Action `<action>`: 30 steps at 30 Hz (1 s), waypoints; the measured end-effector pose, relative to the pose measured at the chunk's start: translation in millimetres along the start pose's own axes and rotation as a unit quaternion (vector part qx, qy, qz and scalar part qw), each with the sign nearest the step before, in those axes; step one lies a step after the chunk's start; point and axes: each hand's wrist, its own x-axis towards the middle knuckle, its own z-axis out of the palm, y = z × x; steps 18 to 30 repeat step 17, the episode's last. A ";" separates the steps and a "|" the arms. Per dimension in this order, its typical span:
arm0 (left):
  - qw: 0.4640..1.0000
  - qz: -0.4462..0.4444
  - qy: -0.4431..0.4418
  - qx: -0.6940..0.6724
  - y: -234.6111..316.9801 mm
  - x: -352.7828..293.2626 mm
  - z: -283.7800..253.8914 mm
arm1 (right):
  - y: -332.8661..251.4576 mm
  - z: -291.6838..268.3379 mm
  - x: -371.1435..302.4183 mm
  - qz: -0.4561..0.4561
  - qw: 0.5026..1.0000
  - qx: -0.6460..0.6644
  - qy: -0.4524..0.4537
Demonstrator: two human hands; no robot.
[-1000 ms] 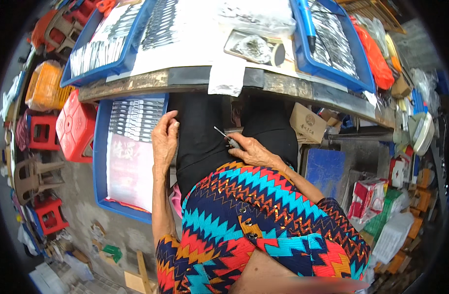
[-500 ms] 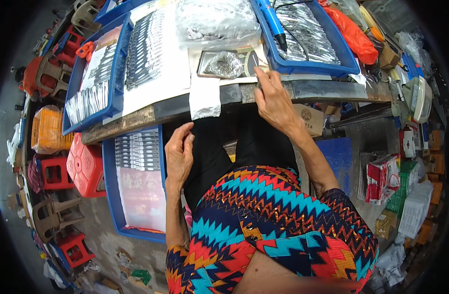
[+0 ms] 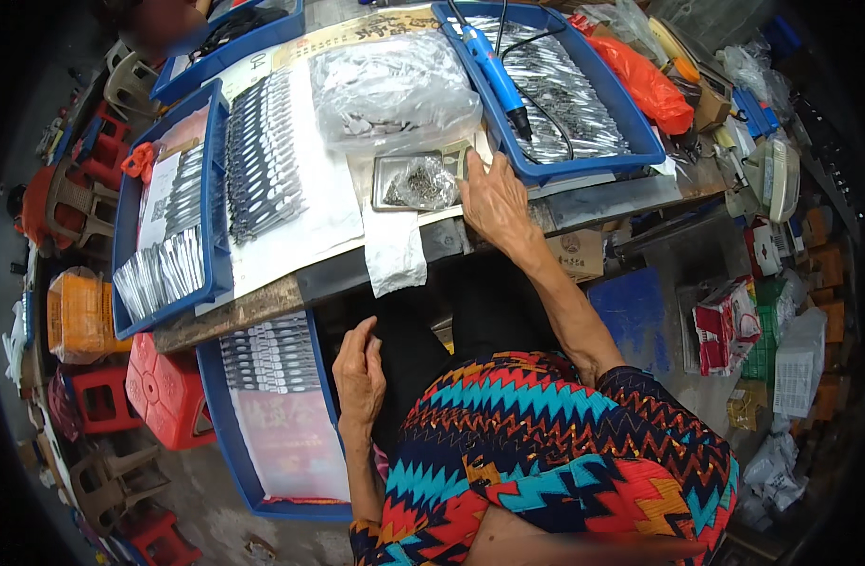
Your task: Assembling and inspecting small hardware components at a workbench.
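Note:
My right hand (image 3: 497, 203) rests on the near edge of the table, fingers bent but apart. Its fingertips lie against a greyish printed patch (image 3: 459, 158) beside a shallow metal tray (image 3: 382, 195). In that tray sits a clear plastic bag (image 3: 423, 184) of small dark pieces. Whether the fingertips touch anything small is hidden. Over my lap hangs my left hand (image 3: 361, 373), loosely curled, with nothing visible in it. A white cloth or paper strip (image 3: 396, 253) droops over the table edge between my hands.
A large clear bag (image 3: 395, 90) lies behind the tray. Blue trays of metal handle-like pieces stand right (image 3: 602, 168) and left (image 3: 221, 255), with rows of similar pieces (image 3: 263, 160) between. A blue pen-like power tool (image 3: 494, 71) lies on the right tray. Below is another blue tray (image 3: 249, 472).
The view has shifted, so the table appears lower. My right hand has moved farther in over the table, closer to the metal tray. My left hand stays over my lap.

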 end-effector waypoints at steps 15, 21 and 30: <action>0.994 0.067 0.061 -0.067 10.1 36.3 -40.9 | 101.2 -3.8 133.2 -0.105 0.993 -0.027 0.044; 0.993 0.064 0.079 -0.065 11.2 47.6 -47.1 | 73.9 6.7 145.3 -0.057 0.995 -0.023 -0.077; 0.993 0.064 0.079 -0.065 11.2 47.6 -47.1 | 73.9 6.7 145.3 -0.057 0.995 -0.023 -0.077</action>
